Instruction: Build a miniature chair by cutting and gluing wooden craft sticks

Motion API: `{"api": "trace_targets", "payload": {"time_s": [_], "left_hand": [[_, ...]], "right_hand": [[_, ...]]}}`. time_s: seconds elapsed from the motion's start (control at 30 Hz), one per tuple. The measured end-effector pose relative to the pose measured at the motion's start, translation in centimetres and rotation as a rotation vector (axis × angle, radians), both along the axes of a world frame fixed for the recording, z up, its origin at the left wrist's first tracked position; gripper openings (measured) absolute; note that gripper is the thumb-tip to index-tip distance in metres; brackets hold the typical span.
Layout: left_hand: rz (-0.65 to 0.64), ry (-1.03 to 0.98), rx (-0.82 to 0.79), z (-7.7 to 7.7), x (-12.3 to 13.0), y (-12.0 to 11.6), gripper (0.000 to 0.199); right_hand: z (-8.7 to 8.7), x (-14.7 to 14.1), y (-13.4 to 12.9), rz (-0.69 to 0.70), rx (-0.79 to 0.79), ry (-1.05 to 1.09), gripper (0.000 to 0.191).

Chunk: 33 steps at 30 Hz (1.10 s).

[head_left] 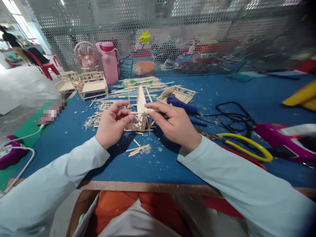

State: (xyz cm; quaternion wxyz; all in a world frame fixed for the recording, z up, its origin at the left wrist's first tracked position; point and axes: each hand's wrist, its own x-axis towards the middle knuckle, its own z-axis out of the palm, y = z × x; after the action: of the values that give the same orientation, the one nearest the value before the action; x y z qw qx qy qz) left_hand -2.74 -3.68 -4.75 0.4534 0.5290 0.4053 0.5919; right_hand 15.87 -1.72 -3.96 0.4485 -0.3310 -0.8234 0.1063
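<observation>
Between my hands a small frame of thin wooden sticks (pixel 141 102) stands on the blue tabletop. My left hand (pixel 112 123) pinches its left side, the thumb and fingers meeting near a crosswise stick. From the right, my right hand (pixel 174 123) has thumb and forefinger closed on the frame's upper right part. A few loose sticks (pixel 138 150) and whitish scraps lie in front of it. Just beyond my right hand is a blue glue gun (pixel 182 103), its front end over another small stick-built piece (pixel 179 93).
Two finished-looking miniature stick benches (pixel 92 84) stand at the back left, near a pink bottle (pixel 110 64). Stick bundles (pixel 140 82) lie behind the frame. To the right are yellow-and-red-handled cutters (pixel 247 144), a black cord (pixel 232 115) and a purple tool (pixel 283 138). A perforated metal screen (pixel 197 26) borders the back.
</observation>
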Motion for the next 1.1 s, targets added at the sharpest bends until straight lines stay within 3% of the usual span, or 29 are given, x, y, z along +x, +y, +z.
{"api": "trace_targets", "payload": {"time_s": [0.57,1.1], "left_hand": [[-0.143,0.043,0.047,-0.5,-0.5,0.1,0.049],[0.008,0.06,0.024,-0.3,0.2,0.1,0.042]], "right_hand": [[-0.1,0.1,0.1,-0.018,0.044,-0.005,0.024],[0.0,0.0,-0.1,-0.029,-0.003,-0.026,0.025]]}}
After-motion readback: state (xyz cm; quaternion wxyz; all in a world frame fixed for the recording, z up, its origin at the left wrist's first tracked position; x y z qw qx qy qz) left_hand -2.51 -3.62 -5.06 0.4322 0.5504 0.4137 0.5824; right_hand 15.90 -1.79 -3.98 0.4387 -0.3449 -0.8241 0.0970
